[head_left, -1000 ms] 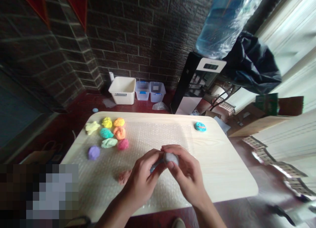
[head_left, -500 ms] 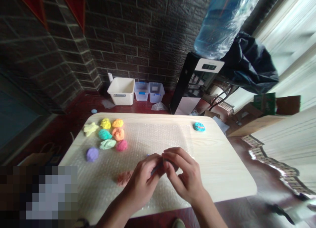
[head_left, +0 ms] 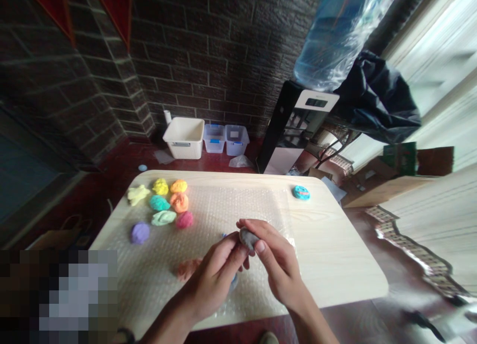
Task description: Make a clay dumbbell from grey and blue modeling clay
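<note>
Between my two hands, above the bubble wrap (head_left: 231, 205), is a grey lump of modelling clay (head_left: 248, 239). My left hand (head_left: 219, 264) grips it from the left, its thumb along the lower side. From the right, my right hand (head_left: 278, 259) pinches the same lump with thumb and fingers. A brown clay lump (head_left: 188, 269) lies left of my left wrist, partly covered by it. Under my left hand a bluish round piece (head_left: 233, 283) shows only in part. A small blue bit (head_left: 224, 235) peeks out just beyond my left fingers.
Several coloured clay lumps, among them a purple one (head_left: 140, 233) and a pink one (head_left: 184, 220), sit on the table's left. A blue disc with a reddish stripe (head_left: 301, 192) lies at the far right. Behind the table stand plastic bins (head_left: 184, 140) and a water dispenser (head_left: 298, 125).
My hands have turned the grey clay so that its face now shows between the thumbs. The bluish piece under my left hand has come into view.
</note>
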`<state>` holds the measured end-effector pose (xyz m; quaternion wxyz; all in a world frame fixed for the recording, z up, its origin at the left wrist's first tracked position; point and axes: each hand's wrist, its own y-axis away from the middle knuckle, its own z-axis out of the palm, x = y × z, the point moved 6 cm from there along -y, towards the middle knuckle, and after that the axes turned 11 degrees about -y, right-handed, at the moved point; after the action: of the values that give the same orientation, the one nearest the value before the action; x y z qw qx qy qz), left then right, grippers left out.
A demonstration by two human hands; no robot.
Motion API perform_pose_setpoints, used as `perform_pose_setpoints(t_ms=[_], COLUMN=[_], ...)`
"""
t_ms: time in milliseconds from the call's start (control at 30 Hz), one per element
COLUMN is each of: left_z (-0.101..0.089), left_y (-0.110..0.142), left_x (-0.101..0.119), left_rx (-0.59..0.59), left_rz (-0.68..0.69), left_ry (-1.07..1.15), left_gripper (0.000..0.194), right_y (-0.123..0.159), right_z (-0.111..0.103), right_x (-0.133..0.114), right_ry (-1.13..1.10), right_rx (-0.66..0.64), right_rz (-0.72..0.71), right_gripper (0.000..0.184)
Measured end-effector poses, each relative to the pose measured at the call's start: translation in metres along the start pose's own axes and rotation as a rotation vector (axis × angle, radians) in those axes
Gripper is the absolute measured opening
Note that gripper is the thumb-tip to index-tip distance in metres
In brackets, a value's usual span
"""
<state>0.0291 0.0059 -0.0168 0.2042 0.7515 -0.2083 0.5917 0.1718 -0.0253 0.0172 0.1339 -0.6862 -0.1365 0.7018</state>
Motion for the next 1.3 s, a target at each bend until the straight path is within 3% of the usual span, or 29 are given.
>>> perform_pose_setpoints(t_ms=[133, 367, 633, 800, 900, 1000, 1100, 1300], left_z=[0.001, 0.005, 0.009, 0.007, 0.009, 0.014, 0.017, 0.017], left_y=[0.002, 0.006, 0.002, 0.004, 0.005, 0.004, 0.005, 0.011], left_x=[-0.008, -0.007, 0.016, 0.012, 0.005, -0.001, -0.003, 0.0], left_rx=[-0.014, -0.05, -0.19, -0.202, -0.233, -0.289, -0.345, -0.4], left_rz=[0.012, 0.003, -0.115, -0.209, -0.219, -0.231, -0.23, -0.284], left_ry=[-0.078, -0.189, 0.094, 0.206, 0.263, 0.374, 0.481, 0.491], left_gripper=[0.033, 0.031, 0.039, 0.039, 0.041, 0.045, 0.045, 0.043], right_y=[0.001, 0.003, 0.006, 0.005, 0.005, 0.007, 0.01, 0.01], right_z=[0.001, 0.007, 0.01, 0.016, 0.016, 0.01, 0.009, 0.011], right_x=[-0.003, -0.013, -0.007, -0.006, -0.005, 0.003, 0.009, 0.003], right_ry=[0.093, 0.245, 0.222, 0.222, 0.132, -0.172, -0.385, -0.205], right_rx=[-0.012, -0.151, -0.168, -0.166, -0.146, -0.048, -0.022, -0.051], right_rz=[-0.048, -0.085, -0.042, -0.032, 0.0, 0.136, 0.265, 0.245], right_gripper=[0.034, 0.033, 0.035, 0.033, 0.038, 0.046, 0.041, 0.038])
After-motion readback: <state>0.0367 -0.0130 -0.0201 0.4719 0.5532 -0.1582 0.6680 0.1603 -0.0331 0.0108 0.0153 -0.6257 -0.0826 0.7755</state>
